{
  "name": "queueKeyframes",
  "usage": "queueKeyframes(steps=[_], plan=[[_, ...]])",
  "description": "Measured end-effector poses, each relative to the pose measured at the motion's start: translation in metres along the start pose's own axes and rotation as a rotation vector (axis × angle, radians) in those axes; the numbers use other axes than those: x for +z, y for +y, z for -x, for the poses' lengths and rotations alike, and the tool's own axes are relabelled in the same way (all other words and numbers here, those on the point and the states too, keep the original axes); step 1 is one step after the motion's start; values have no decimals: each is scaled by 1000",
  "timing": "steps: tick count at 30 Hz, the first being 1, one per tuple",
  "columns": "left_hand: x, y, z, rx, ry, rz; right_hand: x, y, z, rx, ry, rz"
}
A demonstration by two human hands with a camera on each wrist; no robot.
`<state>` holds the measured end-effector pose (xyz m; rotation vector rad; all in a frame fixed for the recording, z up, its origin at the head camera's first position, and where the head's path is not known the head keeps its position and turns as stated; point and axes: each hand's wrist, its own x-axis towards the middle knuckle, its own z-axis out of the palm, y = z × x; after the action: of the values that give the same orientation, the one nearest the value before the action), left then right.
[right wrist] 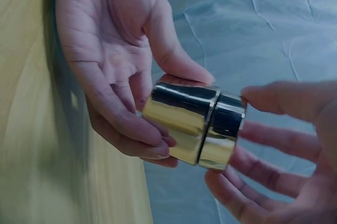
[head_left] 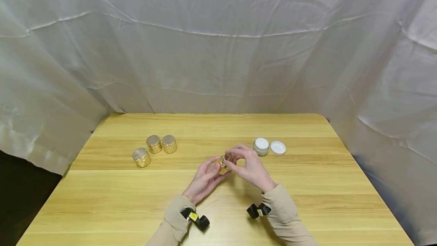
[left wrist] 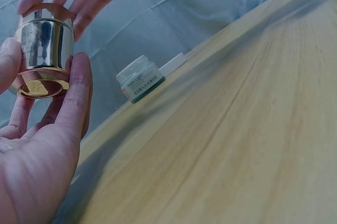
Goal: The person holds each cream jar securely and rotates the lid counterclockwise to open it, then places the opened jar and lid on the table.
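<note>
Above the front middle of the table, my left hand (head_left: 203,182) grips a shiny gold cosmetic jar (right wrist: 179,121) by its body. In the left wrist view, thumb and fingers lie on either side of the jar's lower part, and its round base shows. My right hand (head_left: 252,167) pinches the jar's gold lid (right wrist: 222,135) around the edge, thumb on one side and fingertips on the other. The lid sits on the body with a thin seam between them. In the head view the right fingers partly cover the jar.
An open glass jar (head_left: 261,147) with a white top surface stands at the right, its white lid (head_left: 278,148) beside it. Three gold jars stand at the left: one nearer (head_left: 141,158), and a pair of gold jars (head_left: 162,144) side by side. Grey cloth (head_left: 218,56) hangs behind the wooden table (head_left: 112,200).
</note>
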<state>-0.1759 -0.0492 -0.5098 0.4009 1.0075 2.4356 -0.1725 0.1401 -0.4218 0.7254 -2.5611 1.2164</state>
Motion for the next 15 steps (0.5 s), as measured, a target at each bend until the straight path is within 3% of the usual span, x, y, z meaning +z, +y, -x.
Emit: queueKeyframes(steps=[5,15], plan=[[0,0,0,2,-8,7,-3,0,1,-9,-25,-10],[3,2,1,0,-1,6,1,0,0,66,48,1]])
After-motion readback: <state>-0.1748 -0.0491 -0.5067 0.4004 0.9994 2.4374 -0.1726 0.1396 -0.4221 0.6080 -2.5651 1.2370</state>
